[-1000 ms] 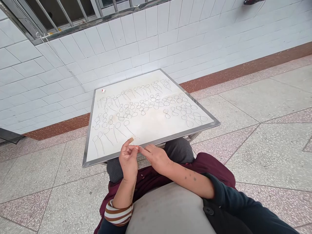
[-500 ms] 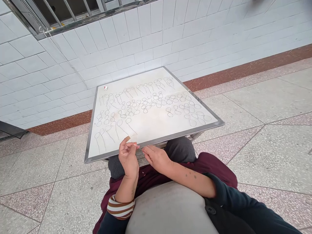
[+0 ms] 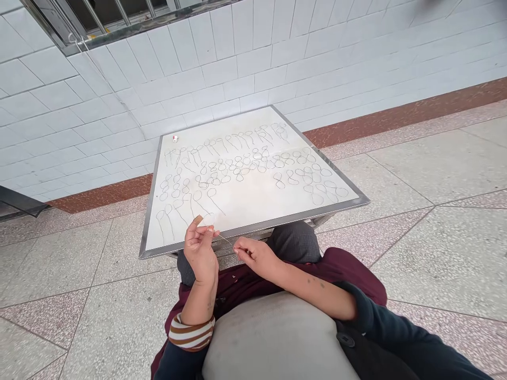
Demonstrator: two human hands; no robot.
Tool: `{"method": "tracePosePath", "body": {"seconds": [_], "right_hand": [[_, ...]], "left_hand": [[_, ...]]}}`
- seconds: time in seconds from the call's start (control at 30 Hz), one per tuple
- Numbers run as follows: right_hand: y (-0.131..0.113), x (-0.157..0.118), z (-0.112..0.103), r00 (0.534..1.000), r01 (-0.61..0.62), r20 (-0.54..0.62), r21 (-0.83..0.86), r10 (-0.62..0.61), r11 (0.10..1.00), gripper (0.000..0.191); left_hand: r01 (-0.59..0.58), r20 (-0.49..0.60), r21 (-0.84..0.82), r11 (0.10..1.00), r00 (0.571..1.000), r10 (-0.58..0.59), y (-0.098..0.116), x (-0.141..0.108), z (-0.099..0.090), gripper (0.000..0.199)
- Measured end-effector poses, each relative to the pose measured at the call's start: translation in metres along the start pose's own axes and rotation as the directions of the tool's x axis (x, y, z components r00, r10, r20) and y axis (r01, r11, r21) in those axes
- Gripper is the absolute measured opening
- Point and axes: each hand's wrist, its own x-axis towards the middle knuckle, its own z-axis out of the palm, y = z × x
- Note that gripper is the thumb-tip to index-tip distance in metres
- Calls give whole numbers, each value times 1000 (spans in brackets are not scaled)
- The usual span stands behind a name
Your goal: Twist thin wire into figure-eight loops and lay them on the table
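Observation:
A thin wire (image 3: 225,239) stretches between my two hands, just off the table's front edge. My left hand (image 3: 201,248) pinches one part of it between thumb and fingers, and a faint loop of the wire stands above those fingertips. Tan tape is wrapped round a finger of that hand. My right hand (image 3: 255,255) is closed on the wire's other end, fingers curled. Ahead lies the white table (image 3: 253,203), bearing many wire pieces: some are single loops with long tails (image 3: 216,200), others are figure-eight shapes (image 3: 279,180).
A small red and white object (image 3: 175,139) sits at the table's far left corner. Behind the table rises a white tiled wall (image 3: 222,79) with a barred window (image 3: 119,16). My knee (image 3: 295,243) is under the table's front edge.
My hands have moved apart, the left going leftward and slightly up the view, so a longer stretch of wire shows between them. The view has shifted slightly.

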Motion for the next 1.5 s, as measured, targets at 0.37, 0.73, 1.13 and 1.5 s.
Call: {"method": "tracePosePath", "body": {"seconds": [0.37,0.73,1.13,1.5], "right_hand": [[-12,9,-9,975,-210,167,472,147,856,34],[-11,5,-11,968,-205,209,333,141,920,23],[-12,-1,-1,999,-23,39,-182,31,983,18],[-4,-7,-18,942,-94,336,195,24,976,25]], "left_hand": [[-11,61,65,998,998,7,8,-7,5,44],[2,112,111,994,994,-14,8,-14,6,42],[-4,53,67,998,999,1,7,-9,2,40],[-30,3,5,1000,1000,30,17,0,-5,42]]}}
